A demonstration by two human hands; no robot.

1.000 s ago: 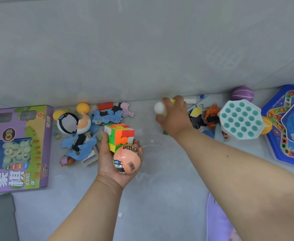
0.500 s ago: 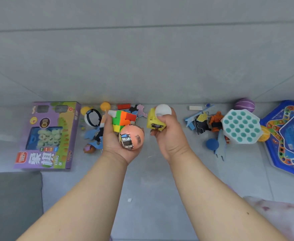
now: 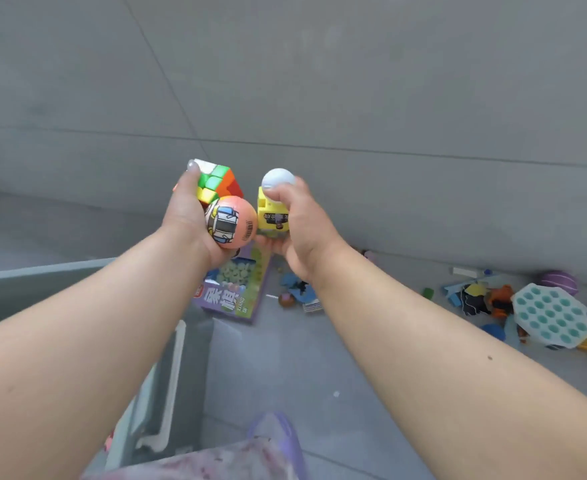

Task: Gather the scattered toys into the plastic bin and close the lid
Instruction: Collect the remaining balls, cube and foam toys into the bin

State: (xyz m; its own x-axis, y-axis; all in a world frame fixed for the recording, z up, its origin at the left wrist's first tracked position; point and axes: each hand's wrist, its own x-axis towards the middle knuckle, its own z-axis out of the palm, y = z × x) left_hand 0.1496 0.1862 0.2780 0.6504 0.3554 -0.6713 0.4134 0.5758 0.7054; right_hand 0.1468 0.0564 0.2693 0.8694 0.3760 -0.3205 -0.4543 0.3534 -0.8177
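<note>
L hand (image 3: 190, 211) is gripping multicolour cube (image 3: 217, 181) w/ peach printed ball (image 3: 231, 221); R hand (image 3: 294, 225) is clamping white ball (image 3: 278, 178) plus yellow block (image 3: 272, 213). Translucent bin (image 3: 167, 372) (lower left) is sitting on floor.

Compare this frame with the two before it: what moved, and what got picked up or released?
Right hand took up the yellow block alongside the white ball, then both hands rose from the floor. Left hand holds the puzzle cube and pink ball throughout. Nothing released.
</note>
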